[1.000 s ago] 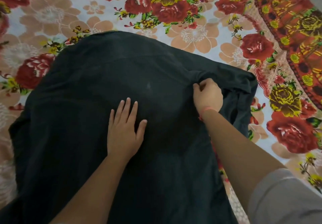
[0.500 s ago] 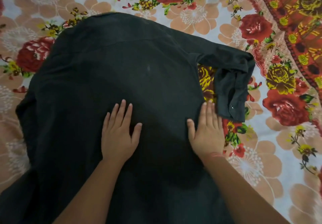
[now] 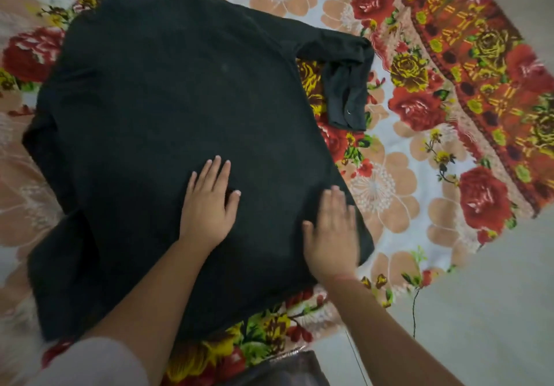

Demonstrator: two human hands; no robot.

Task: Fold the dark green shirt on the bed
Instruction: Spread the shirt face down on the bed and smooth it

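Note:
The dark green shirt (image 3: 168,121) lies spread flat on the bed, looking almost black. Its right sleeve (image 3: 347,85) sticks out at the upper right, bent and bunched, with a small button showing on the cuff. My left hand (image 3: 208,202) rests flat on the middle of the shirt, fingers apart. My right hand (image 3: 332,229) lies flat on the shirt's lower right edge, fingers extended and slightly blurred. Neither hand grips any cloth.
A floral bedsheet (image 3: 389,193) with red and peach flowers covers the bed, with an orange patterned border (image 3: 479,55) at the right. The bed's edge runs along the lower right, where pale floor (image 3: 494,310) shows. A thin dark cord (image 3: 415,313) hangs there.
My right hand let go of the sleeve fold and slid down the shirt's right edge toward me, now flat. The left hand stayed pressed on the shirt. The view shifted back, revealing the bed edge.

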